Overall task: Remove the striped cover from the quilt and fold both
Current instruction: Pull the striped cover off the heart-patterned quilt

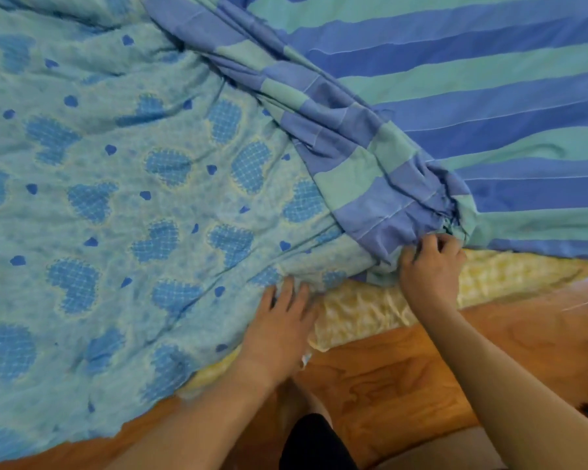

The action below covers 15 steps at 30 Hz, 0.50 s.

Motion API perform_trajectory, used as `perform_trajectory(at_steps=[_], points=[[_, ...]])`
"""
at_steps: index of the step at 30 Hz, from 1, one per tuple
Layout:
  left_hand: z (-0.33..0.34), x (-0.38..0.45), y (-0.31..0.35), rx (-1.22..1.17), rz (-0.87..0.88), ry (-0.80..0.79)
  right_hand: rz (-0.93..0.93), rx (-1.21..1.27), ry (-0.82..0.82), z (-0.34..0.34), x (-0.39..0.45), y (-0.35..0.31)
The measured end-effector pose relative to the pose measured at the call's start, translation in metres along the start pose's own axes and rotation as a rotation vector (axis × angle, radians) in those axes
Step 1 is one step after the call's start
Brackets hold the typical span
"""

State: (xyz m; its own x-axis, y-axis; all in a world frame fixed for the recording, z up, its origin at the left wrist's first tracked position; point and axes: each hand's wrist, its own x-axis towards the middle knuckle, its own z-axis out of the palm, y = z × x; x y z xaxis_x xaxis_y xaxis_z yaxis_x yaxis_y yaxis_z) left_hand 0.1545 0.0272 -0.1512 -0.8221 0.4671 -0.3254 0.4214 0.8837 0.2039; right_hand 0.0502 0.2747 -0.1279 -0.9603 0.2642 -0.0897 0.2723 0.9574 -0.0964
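While the left hand (282, 313) presses flat on the quilt (123, 198) edge, the right hand (431, 266) pinches the bunched cover (370, 144) beside it. Beyond, half the quilt lies bare on the bed (370, 310); nothing looks folded yet.

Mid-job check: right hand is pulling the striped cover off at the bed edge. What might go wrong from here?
1. The right hand grips the striped cover at a bunched, frayed-looking corner; a hard tug may tear it.
2. The left hand only presses the heart-print quilt with flat fingers, so the quilt may drag along with the cover.
3. The quilt already overhangs the wooden bed frame and may slide off.
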Motion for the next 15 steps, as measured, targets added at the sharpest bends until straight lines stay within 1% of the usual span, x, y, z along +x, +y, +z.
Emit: perform_trajectory(at_steps=[2,4,5,8,10,11,12,14,15], points=[[0.001,0.025,-0.013,0.07,-0.096,0.011,0.006,0.033,-0.009,-0.003,0.022,0.015],[-0.003,0.048,-0.025,0.118,-0.135,0.011,0.057,0.13,-0.024,-0.007,0.039,0.017],[-0.007,0.056,-0.029,0.144,-0.141,-0.019,0.1,0.2,-0.017,-0.008,0.042,0.015],[-0.021,0.072,-0.032,0.226,-0.118,-0.107,0.185,0.459,0.022,-0.008,0.024,0.0],[-0.039,0.08,-0.031,0.216,-0.128,-0.118,0.184,0.5,-0.055,-0.005,-0.001,-0.016],[-0.049,0.082,-0.031,0.177,-0.138,-0.088,0.173,0.485,-0.108,-0.002,-0.011,-0.023],[-0.06,0.082,-0.031,0.089,-0.147,-0.041,0.16,0.468,-0.153,0.002,-0.018,-0.029],[-0.082,0.069,-0.026,-0.219,-0.169,0.025,0.194,0.499,-0.221,0.007,-0.018,-0.037],[-0.088,0.057,-0.019,-0.348,-0.155,0.035,0.243,0.571,-0.25,0.009,-0.012,-0.039]])
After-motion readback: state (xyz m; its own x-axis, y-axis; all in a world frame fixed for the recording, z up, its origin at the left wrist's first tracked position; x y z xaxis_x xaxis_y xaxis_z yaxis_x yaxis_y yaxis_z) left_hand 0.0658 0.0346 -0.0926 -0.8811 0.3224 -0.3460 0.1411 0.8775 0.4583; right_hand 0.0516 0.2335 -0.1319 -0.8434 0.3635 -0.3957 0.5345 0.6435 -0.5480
